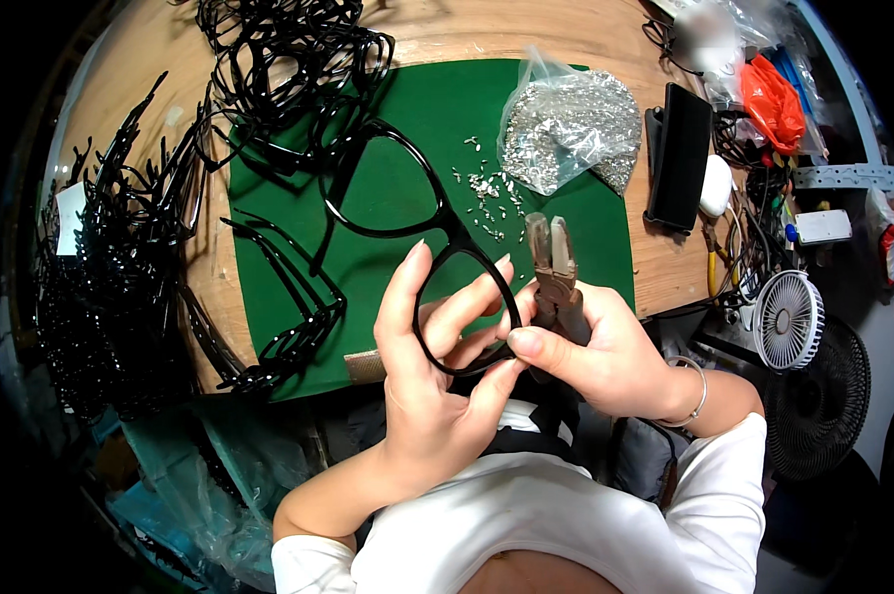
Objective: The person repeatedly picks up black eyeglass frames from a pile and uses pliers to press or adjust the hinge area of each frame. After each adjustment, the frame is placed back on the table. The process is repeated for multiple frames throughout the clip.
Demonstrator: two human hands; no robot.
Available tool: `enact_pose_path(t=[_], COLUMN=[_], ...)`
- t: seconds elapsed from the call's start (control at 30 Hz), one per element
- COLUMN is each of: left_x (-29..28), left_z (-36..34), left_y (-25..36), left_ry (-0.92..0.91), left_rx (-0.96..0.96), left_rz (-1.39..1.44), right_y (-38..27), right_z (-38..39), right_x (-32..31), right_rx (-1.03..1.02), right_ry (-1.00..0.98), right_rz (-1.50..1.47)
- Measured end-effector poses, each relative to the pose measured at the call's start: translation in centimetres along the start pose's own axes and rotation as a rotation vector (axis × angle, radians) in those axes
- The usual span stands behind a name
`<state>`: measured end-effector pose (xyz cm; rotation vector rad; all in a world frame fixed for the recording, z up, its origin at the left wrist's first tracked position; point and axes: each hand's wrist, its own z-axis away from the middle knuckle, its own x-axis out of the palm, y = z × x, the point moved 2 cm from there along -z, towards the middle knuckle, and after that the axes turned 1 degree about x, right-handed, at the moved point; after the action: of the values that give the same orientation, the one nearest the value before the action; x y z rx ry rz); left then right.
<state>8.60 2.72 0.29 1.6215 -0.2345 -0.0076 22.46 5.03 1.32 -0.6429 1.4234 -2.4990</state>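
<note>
A black eyeglass frame (pixel 454 230) is held up at a slant over the green mat. My left hand (pixel 422 386) is closed on its near rim, some fingers reaching through or behind the lens opening. Thumb and forefinger of my right hand (pixel 615 356) pinch the right corner of that rim. The same hand also keeps a pair of pliers (pixel 558 272) in its palm, jaws pointing away from me. Beyond the pliers, small silvery metal pieces (pixel 489 188) lie scattered on the mat. Whatever sits between my fingertips is too small to make out.
A clear bag of silvery pieces (pixel 556 129) lies at the mat's far right. Black frames (pixel 279 59) are heaped far left, black temples (pixel 120 287) piled left. More temples (pixel 308 317) rest on the green mat (pixel 397 84). A black phone-like object (pixel 680 158) and small white fan (pixel 789 319) are right.
</note>
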Motion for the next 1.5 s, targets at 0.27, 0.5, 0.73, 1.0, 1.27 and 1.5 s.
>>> enact_pose_path(t=[0.27, 0.5, 0.73, 1.0, 1.27, 1.5], left_x=[-0.5, -0.9, -2.6, -2.4, -1.7, -1.9], left_z=[-0.1, 0.0, 0.2, 0.4, 0.4, -0.5], left_y=[0.3, 0.2, 0.8, 0.2, -0.3, -0.5], left_ry=[-0.011, -0.002, -0.106, -0.185, -0.172, -0.136], left_rx=[-0.190, -0.191, -0.289, -0.279, -0.350, -0.420], left_rz=[0.190, 0.214, 0.310, 0.254, 0.199, 0.264], right_y=[-0.6, -0.5, -1.0, -2.2, -0.3, 0.2], right_z=[0.1, -0.1, 1.8, 0.8, 1.2, 0.0], right_x=[-0.1, 0.0, -2.5, -1.1, -1.3, -4.5], right_rx=[0.165, 0.106, 0.104, 0.215, -0.042, 0.351], right_ry=[-0.115, -0.100, -0.290, -0.500, -0.287, -0.347], right_rz=[-0.152, -0.070, 0.659, 0.737, 1.084, 0.668])
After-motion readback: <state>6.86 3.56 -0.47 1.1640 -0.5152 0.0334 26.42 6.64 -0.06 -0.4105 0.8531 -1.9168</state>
